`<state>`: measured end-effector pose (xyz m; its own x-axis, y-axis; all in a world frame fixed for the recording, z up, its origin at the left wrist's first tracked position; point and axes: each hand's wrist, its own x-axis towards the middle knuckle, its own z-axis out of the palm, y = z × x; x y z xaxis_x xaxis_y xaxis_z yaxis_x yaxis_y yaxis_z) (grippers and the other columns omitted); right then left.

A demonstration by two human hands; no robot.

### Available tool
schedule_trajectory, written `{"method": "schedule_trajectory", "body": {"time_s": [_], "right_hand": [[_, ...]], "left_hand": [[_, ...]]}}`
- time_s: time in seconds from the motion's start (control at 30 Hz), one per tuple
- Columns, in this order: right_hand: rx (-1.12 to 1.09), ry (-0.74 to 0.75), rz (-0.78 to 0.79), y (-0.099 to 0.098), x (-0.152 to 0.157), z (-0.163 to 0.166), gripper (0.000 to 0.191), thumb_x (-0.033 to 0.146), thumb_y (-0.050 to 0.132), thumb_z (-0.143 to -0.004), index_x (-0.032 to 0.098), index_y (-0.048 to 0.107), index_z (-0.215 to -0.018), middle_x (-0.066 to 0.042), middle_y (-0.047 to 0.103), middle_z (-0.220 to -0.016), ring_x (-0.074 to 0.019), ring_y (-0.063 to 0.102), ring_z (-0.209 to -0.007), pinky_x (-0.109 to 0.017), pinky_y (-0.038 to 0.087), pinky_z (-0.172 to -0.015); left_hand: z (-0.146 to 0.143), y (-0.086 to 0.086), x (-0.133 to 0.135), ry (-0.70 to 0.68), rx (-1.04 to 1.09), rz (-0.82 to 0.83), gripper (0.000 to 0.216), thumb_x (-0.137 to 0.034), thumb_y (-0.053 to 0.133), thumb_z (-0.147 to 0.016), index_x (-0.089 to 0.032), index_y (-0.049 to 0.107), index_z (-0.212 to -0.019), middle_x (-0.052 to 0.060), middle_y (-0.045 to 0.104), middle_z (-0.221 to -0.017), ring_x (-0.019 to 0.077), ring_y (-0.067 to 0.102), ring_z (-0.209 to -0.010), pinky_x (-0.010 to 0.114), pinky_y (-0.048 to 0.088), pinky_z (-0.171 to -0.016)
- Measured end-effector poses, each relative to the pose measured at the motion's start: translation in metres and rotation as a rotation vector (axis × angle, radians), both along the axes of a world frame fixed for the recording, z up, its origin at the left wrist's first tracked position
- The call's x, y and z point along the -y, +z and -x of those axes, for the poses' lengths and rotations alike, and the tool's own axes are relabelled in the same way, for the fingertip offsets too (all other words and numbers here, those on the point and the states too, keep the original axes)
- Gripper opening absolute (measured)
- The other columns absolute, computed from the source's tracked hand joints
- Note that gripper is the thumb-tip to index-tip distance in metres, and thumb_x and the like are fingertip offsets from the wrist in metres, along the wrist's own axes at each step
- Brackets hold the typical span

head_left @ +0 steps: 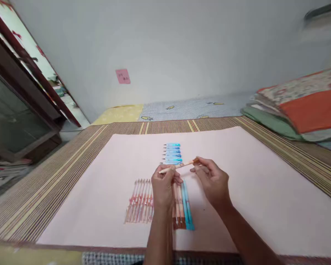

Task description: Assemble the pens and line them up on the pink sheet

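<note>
A slim cream pen (pixel 182 165) with a brown end is held slantwise above the white sheet. My left hand (pixel 165 180) pinches it near its pale tip, fingers closed. At the brown end, the fingers of my right hand (pixel 212 178) are closed on it. Beneath and beside my left wrist lie brown-ended pens (pixel 178 206) and blue pens (pixel 187 206), partly hidden by the arm. Left of that wrist is a row of several pink and clear pens (pixel 139 200). Farther off, several blue pens with dark tips (pixel 172 151) lie stacked in a column.
The large white sheet (pixel 93 206) covers a striped mat (pixel 57 176). Folded cloths (pixel 300 106) are piled at the right. A pink note (pixel 123 76) is stuck on the wall behind. At the left stands a dark-framed door (pixel 22 77).
</note>
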<state>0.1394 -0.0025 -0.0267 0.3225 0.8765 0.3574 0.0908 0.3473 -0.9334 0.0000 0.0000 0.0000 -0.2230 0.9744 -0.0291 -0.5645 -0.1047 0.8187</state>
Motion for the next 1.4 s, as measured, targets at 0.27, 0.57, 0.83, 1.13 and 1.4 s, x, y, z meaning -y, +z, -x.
{"method": "schedule_trajectory", "body": {"time_s": [0.27, 0.57, 0.83, 1.13, 1.4], "right_hand": [[-0.11, 0.036, 0.089, 0.005, -0.007, -0.011, 0.034, 0.052, 0.07, -0.088, 0.02, 0.073, -0.097, -0.006, 0.074, -0.09, -0.0169, 0.069, -0.072, -0.032, 0.057, -0.067], [-0.445, 0.256, 0.195, -0.001, -0.011, -0.011, 0.038, 0.054, 0.086, -0.071, 0.02, 0.071, -0.079, 0.0, 0.064, -0.074, -0.0107, 0.056, -0.065, -0.024, 0.047, -0.062], [-0.255, 0.581, 0.256, 0.007, -0.003, -0.013, 0.034, 0.05, 0.082, -0.079, 0.02, 0.069, -0.088, -0.001, 0.065, -0.076, -0.0139, 0.056, -0.069, -0.029, 0.046, -0.066], [-0.174, 0.788, 0.327, 0.015, 0.006, 0.003, 0.035, 0.041, 0.088, -0.071, 0.018, 0.07, -0.089, 0.0, 0.067, -0.074, -0.0126, 0.059, -0.066, -0.028, 0.048, -0.064], [-0.008, 0.702, 0.356, 0.014, 0.006, 0.007, 0.029, 0.045, 0.077, -0.08, 0.018, 0.068, -0.086, 0.001, 0.065, -0.071, -0.0127, 0.058, -0.062, -0.028, 0.046, -0.06]], "left_hand": [[0.004, 0.002, -0.003, 0.005, -0.002, 0.037, 0.041, -0.04, 0.092, -0.057, -0.015, 0.062, -0.069, -0.002, 0.064, -0.052, 0.0099, 0.057, -0.038, 0.018, 0.041, -0.039], [0.005, 0.001, -0.002, -0.037, -0.014, 0.01, 0.047, -0.046, 0.093, -0.058, -0.015, 0.06, -0.071, -0.001, 0.067, -0.056, 0.0115, 0.061, -0.041, 0.019, 0.044, -0.041], [0.033, -0.002, -0.005, -0.022, -0.001, 0.047, 0.049, -0.051, 0.09, -0.065, -0.016, 0.056, -0.065, -0.004, 0.059, -0.051, 0.0041, 0.047, -0.037, 0.015, 0.032, -0.038], [0.056, -0.003, -0.007, -0.055, -0.141, 0.048, 0.048, -0.05, 0.087, -0.069, -0.017, 0.054, -0.062, -0.006, 0.055, -0.049, 0.0039, 0.042, -0.037, 0.016, 0.026, -0.038], [0.063, -0.002, -0.004, -0.161, -0.554, 0.129, 0.05, -0.057, 0.075, -0.076, -0.021, 0.047, -0.056, -0.006, 0.051, -0.043, 0.006, 0.037, -0.033, 0.02, 0.022, -0.038]]}}
